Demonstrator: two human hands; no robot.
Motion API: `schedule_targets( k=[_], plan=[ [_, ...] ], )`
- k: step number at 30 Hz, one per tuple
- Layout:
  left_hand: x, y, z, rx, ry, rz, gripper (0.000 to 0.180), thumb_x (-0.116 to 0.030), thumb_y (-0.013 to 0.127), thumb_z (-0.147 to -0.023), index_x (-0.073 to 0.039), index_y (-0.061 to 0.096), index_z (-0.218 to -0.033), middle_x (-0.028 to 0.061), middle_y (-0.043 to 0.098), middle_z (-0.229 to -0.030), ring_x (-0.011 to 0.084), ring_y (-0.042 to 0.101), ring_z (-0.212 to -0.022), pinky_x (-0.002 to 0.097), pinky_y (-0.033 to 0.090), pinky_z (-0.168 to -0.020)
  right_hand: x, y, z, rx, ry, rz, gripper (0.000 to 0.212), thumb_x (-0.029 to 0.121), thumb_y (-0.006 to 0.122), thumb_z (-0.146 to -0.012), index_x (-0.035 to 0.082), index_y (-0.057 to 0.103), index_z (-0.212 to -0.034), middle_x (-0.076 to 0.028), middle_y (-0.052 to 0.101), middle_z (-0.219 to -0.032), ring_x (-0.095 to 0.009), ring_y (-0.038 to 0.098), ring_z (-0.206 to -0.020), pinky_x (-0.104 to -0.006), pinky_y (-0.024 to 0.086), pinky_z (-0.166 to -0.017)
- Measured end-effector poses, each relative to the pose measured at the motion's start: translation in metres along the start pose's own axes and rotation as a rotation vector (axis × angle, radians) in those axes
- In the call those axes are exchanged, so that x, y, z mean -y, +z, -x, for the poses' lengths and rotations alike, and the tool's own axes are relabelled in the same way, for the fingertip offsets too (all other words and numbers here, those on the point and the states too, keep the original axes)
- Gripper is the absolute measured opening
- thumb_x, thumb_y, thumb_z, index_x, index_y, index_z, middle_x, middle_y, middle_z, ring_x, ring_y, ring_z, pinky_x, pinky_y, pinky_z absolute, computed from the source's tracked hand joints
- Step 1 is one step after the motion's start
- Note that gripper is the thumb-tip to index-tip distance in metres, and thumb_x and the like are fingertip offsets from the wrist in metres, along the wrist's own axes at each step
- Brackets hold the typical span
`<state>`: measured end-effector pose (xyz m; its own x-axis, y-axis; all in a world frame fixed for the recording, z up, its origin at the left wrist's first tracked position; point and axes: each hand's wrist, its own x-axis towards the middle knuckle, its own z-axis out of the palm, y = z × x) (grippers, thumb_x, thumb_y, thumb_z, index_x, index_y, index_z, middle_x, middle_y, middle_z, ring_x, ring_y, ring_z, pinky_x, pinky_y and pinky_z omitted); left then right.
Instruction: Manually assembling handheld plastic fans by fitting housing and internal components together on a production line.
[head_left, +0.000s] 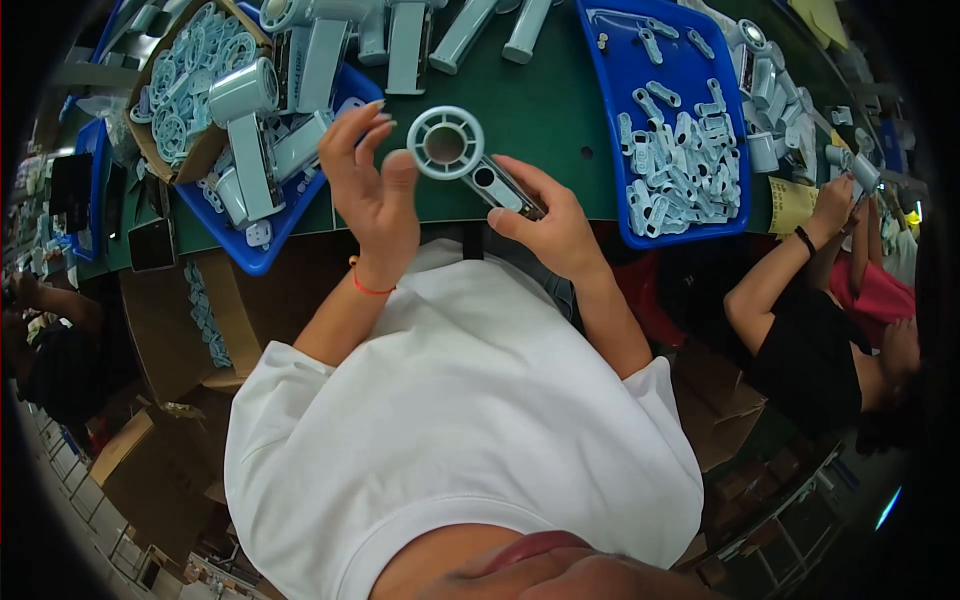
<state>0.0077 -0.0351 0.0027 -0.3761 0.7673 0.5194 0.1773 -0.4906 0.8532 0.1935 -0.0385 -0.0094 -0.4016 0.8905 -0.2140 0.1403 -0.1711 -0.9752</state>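
My right hand is closed round the handle of a light-blue appliance housing, which has a round, spoked ring for a head. On the handle, facing up, is a pale elongated plate with a dark round hole; my right thumb and fingers grip the handle's sides. My left hand is raised just left of the ring, fingers apart and holding nothing. A red cord circles my left wrist.
At the left, a cardboard box of ring-shaped parts adjoins a blue tray with housings. A blue tray of small elongated plates lies right. More housings lie on the green table. A co-worker's arm is at far right.
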Motion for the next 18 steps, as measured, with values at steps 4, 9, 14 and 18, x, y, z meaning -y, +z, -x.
schedule_targets(
  k=[4,9,14,18],
  plan=[
    [-0.012,0.01,0.023,0.315,-0.552,0.324,0.05,-0.033,0.049,-0.092,0.001,0.037,-0.125,0.012,0.039,-0.117,0.02,0.046,-0.105,0.0339,0.039,-0.092,0.025,-0.003,-0.001,0.097,-0.09,-0.254,0.085,0.019,0.074,-0.071,0.0,0.025,-0.138,-0.012,0.05,-0.118,-0.017,0.053,-0.101,-0.0274,0.045,-0.083],
    [-0.038,0.054,-0.042,0.594,-0.458,-0.084,0.06,-0.024,0.066,-0.076,0.003,0.041,-0.124,0.0149,0.041,-0.112,0.0288,0.045,-0.106,0.0353,0.038,-0.091,0.065,-0.008,-0.002,-0.275,-0.451,0.738,0.085,0.024,0.074,-0.07,-0.002,0.027,-0.136,-0.021,0.039,-0.126,-0.034,0.045,-0.108,-0.0407,0.035,-0.094],
    [0.0,0.121,-0.205,0.631,-0.019,-0.505,0.044,-0.017,0.065,-0.069,0.003,0.055,-0.108,0.0185,0.054,-0.099,0.0302,0.053,-0.094,0.0345,0.042,-0.083,0.069,-0.086,-0.005,-0.573,-0.259,0.832,0.043,0.016,0.065,-0.076,0.003,0.054,-0.116,-0.014,0.057,-0.106,-0.029,0.052,-0.096,-0.0375,0.041,-0.085],
    [0.125,0.158,-0.326,0.598,-0.066,-1.037,0.045,-0.026,0.066,-0.065,0.001,0.059,-0.1,0.0214,0.062,-0.093,0.0348,0.06,-0.088,0.0412,0.048,-0.076,0.049,-0.109,-0.017,-0.473,-0.142,1.092,0.045,0.011,0.065,-0.074,0.006,0.054,-0.117,-0.011,0.053,-0.113,-0.03,0.049,-0.103,-0.0396,0.04,-0.085]
  ],
)
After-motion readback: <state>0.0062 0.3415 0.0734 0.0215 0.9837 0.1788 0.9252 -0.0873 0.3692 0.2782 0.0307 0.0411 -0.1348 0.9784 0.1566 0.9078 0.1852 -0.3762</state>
